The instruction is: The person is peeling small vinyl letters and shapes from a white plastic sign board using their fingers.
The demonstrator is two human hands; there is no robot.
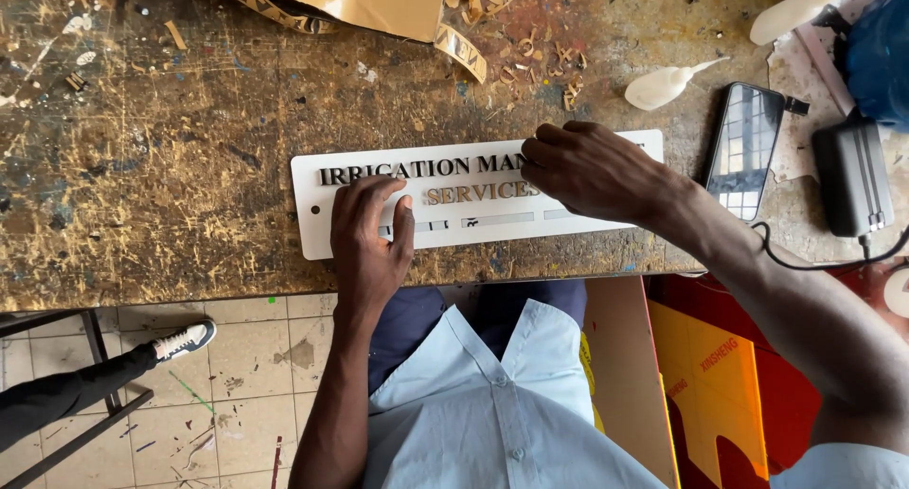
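Note:
A long white sign plate (pixel 312 205) with raised gold letters lies flat near the front edge of a worn, paint-stained workbench (pixel 170 167). My left hand (pixel 369 238) rests flat on the plate's lower middle, fingers pressing down beside a row of grey slots. My right hand (pixel 592 172) lies over the plate's right half, fingers curled onto the lettering. Neither hand grips a loose object.
A smartphone (pixel 743 148) and a black power bank (pixel 852 177) with a cable lie at the right. Two white nozzle-shaped bottles (pixel 663 84) and gold letter offcuts (pixel 530 53) sit behind the plate. Another person's leg and shoe (pixel 180 342) show at lower left.

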